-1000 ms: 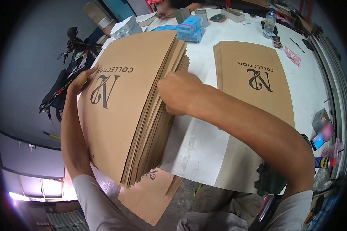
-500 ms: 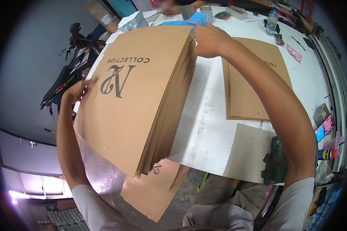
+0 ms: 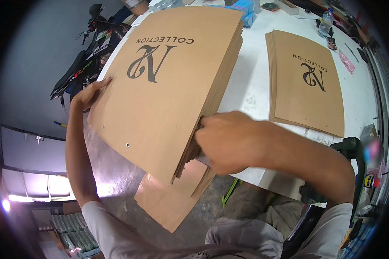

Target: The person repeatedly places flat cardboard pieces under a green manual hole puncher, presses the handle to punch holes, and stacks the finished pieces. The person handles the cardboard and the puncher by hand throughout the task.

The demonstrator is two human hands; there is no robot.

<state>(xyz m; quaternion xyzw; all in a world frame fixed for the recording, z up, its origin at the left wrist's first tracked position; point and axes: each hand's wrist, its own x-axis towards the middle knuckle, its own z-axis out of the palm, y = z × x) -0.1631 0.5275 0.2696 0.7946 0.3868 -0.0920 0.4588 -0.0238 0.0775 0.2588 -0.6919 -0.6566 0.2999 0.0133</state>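
Observation:
A thick stack of flat brown kraft paper bags [image 3: 160, 103], printed in dark ink, lies slanted over the table's left front edge. My left hand [image 3: 90, 95] grips its left edge, with some fingers hidden from sight. At the right edge, near the front corner, my right hand [image 3: 229, 138] is closed with its fingertips among the layered edges. How many layers it pinches is hidden. Small punched holes show along the front of the top bag. A second, thinner stack of the same bags [image 3: 304, 82] lies to the right.
The white table [image 3: 242, 82] bears blue boxes [image 3: 244, 9] at the back and a water bottle [image 3: 326, 23] at the far right. A dark green metal tool [image 3: 352, 149] stands by my right forearm. Brown paper [image 3: 170, 198] lies below the table edge. A motorcycle [image 3: 80, 69] stands left.
My right hand has come from the stack's far right corner down its right edge toward me. My left hand stays at the left edge. The whole view has shifted, uncovering the second stack's print.

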